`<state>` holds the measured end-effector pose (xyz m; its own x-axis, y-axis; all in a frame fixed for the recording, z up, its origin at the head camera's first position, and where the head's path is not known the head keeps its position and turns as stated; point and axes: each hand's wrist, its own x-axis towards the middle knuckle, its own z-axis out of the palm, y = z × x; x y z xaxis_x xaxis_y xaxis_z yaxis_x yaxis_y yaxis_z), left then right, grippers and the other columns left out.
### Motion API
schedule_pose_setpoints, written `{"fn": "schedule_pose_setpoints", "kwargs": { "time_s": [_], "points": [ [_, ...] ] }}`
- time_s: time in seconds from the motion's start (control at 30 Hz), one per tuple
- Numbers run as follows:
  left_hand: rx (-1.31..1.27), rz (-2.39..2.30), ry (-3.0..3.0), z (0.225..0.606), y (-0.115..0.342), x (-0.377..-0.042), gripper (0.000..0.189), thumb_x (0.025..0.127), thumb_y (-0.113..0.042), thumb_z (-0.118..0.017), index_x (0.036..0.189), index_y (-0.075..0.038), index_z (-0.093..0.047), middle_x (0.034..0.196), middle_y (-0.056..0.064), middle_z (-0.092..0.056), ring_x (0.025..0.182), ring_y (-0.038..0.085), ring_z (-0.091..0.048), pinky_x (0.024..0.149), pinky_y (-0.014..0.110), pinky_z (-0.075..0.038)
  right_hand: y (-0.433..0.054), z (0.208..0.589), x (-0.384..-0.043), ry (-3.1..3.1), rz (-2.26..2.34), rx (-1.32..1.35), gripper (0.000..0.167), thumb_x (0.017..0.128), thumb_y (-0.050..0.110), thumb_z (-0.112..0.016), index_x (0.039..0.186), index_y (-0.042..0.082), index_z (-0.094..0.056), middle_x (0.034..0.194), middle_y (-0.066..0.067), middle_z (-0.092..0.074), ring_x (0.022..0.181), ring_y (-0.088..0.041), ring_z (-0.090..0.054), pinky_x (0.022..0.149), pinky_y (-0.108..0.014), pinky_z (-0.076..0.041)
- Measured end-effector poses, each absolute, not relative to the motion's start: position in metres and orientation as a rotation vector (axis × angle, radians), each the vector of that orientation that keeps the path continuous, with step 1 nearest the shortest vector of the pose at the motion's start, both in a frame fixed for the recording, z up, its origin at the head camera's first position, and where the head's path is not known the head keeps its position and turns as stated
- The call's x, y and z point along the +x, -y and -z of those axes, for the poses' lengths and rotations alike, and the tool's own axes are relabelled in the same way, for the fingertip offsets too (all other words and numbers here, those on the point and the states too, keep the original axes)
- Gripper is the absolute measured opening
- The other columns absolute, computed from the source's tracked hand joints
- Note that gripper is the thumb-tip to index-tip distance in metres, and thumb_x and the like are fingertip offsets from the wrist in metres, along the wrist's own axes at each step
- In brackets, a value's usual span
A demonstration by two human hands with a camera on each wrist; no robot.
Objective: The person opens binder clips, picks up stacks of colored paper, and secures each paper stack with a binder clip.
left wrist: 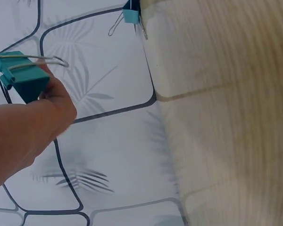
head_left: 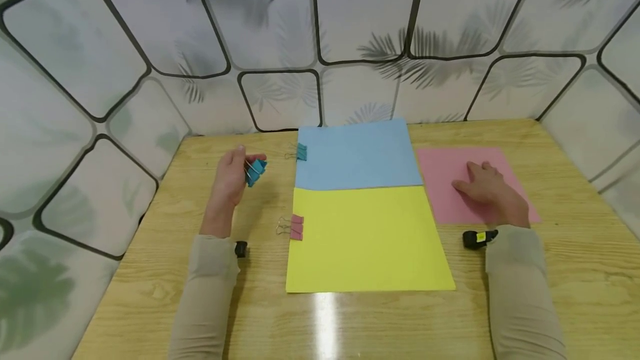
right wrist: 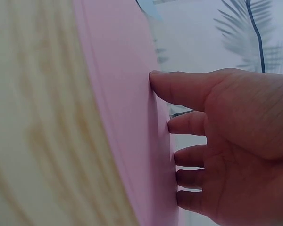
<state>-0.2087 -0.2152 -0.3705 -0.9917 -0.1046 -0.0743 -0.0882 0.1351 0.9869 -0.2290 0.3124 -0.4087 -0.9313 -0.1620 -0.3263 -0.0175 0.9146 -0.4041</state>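
A teal binder clip [head_left: 255, 172] is pinched in my left hand [head_left: 231, 179], raised above the table to the left of the papers. Its wire handles [left wrist: 37, 60] show in the left wrist view. Over on the right, my right hand [head_left: 486, 186] has its fingers spread, and the fingertips rest on a pink sheet [head_left: 442, 168]. A second teal binder clip [head_left: 302, 152] grips the left edge of the blue sheet [head_left: 357, 154]. On the left edge of the yellow sheet [head_left: 370, 243] sits a pink binder clip [head_left: 297, 227].
The sheets lie on a wooden table [head_left: 390, 326], with the yellow one nearest and the blue one directly behind it. A patterned wall covering [head_left: 360, 93] borders the table at the back and both sides. Each wrist wears a small black camera [head_left: 477, 239].
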Motion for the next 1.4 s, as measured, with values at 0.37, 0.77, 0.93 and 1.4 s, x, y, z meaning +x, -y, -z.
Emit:
{"fn": "schedule_pose_setpoints", "kwargs": {
  "time_s": [0.37, 0.77, 0.93, 1.4],
  "points": [
    [0.354, 2.411, 2.163, 0.354, 0.224, -0.204, 0.070, 0.106, -0.050, -0.011, 0.158, -0.010, 0.011, 0.155, 0.031, -0.018, 0.127, 0.036, -0.056, 0.089, 0.037, -0.057, -0.313, 0.405, -0.230, -2.701, 0.567, -0.130, 0.082, 0.103, 0.036, -0.044, 0.147, -0.022, -0.005, 0.146, -0.051, 0.002, 0.134, -0.067, 0.000, 0.109, -0.073, -0.010],
    [0.292, 2.858, 1.840, 0.349, 0.236, -0.211, 0.056, 0.109, -0.027, -0.016, 0.147, -0.015, 0.023, 0.130, 0.020, -0.036, 0.115, 0.021, -0.048, 0.089, 0.025, -0.049, -0.317, 0.408, -0.231, -2.709, 0.578, -0.137, 0.082, 0.103, 0.035, -0.045, 0.147, -0.022, -0.005, 0.144, -0.050, -0.002, 0.134, -0.066, -0.002, 0.109, -0.072, -0.009],
    [0.101, 2.905, 1.774, 0.350, 0.243, -0.209, 0.025, 0.110, -0.023, -0.017, 0.127, -0.009, -0.005, 0.137, 0.019, -0.028, 0.130, 0.025, -0.041, 0.100, 0.028, -0.044, -0.318, 0.410, -0.232, -2.713, 0.555, -0.142, 0.081, 0.104, 0.035, -0.043, 0.146, -0.023, -0.006, 0.145, -0.051, -0.002, 0.134, -0.066, -0.001, 0.109, -0.073, -0.009],
    [0.152, 2.766, 1.749, 0.352, 0.251, -0.204, 0.016, 0.103, -0.015, -0.053, 0.109, -0.003, -0.063, 0.103, 0.005, -0.063, 0.094, 0.014, -0.065, 0.088, 0.022, -0.054, -0.315, 0.408, -0.234, -2.683, 0.567, -0.123, 0.083, 0.104, 0.037, -0.043, 0.147, -0.021, -0.003, 0.146, -0.051, 0.003, 0.135, -0.067, 0.001, 0.109, -0.073, -0.008]
  ]
}}
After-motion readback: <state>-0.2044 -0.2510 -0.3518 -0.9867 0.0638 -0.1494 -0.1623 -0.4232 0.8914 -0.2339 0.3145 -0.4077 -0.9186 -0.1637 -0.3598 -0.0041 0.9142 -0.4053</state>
